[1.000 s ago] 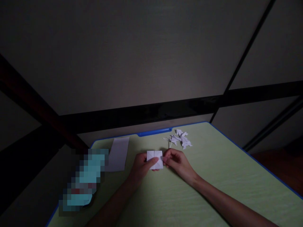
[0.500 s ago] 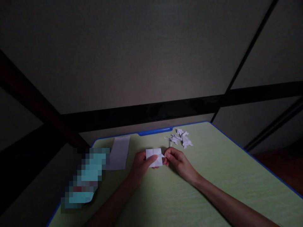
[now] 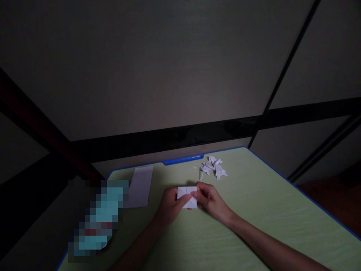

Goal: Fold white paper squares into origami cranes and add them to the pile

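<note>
A small square of folded white paper (image 3: 183, 191) is held above the table between both hands, creases showing on its face. My left hand (image 3: 170, 203) grips it from the left, thumb across the front and fingers behind. On the right edge, my right hand (image 3: 210, 197) pinches the paper, its thumb pressed near the middle beside the left thumb. The right fingers behind the paper are mostly hidden. Beyond the hands lie several folded white paper figures (image 3: 220, 171), bunched together with thin paper strips.
A flat white paper sheet (image 3: 142, 186) lies at the left of the pale green table (image 3: 254, 210). Next to it is a blurred-out turquoise object (image 3: 104, 210). A blue tray slot (image 3: 183, 160) lines the table's back edge, close to a panelled wall (image 3: 169, 75).
My right thumb has moved left onto the paper's face, and the small pointed flap that stuck out at the right is now pressed in. The view has shifted slightly.
</note>
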`<state>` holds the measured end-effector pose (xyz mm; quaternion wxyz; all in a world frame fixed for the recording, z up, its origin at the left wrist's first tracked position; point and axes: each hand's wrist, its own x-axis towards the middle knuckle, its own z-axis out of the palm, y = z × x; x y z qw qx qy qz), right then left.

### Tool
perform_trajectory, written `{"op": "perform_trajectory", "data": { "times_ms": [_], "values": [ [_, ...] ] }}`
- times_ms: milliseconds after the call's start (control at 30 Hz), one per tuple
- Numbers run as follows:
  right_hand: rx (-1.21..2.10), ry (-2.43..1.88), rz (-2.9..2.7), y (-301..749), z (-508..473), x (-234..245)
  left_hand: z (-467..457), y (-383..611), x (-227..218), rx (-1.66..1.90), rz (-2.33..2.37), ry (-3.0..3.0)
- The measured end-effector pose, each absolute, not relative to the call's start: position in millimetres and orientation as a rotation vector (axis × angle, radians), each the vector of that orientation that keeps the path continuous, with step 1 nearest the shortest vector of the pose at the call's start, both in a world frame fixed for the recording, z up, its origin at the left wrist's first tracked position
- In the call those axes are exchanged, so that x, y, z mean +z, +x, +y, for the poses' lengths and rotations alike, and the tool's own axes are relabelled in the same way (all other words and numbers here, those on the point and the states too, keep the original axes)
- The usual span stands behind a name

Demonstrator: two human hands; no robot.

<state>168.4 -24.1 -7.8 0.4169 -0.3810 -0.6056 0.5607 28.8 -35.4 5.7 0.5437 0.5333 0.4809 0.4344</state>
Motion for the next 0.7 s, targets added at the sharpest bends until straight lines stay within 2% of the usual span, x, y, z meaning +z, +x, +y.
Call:
{"op": "perform_trajectory", "data": {
  "times_ms": [700],
  "values": [
    [1.530, -0.920, -1.391, 167.4, -19.3, -8.2, -33.9, 27.0, 5.3, 1.087, 1.122, 1.180]
  ]
}}
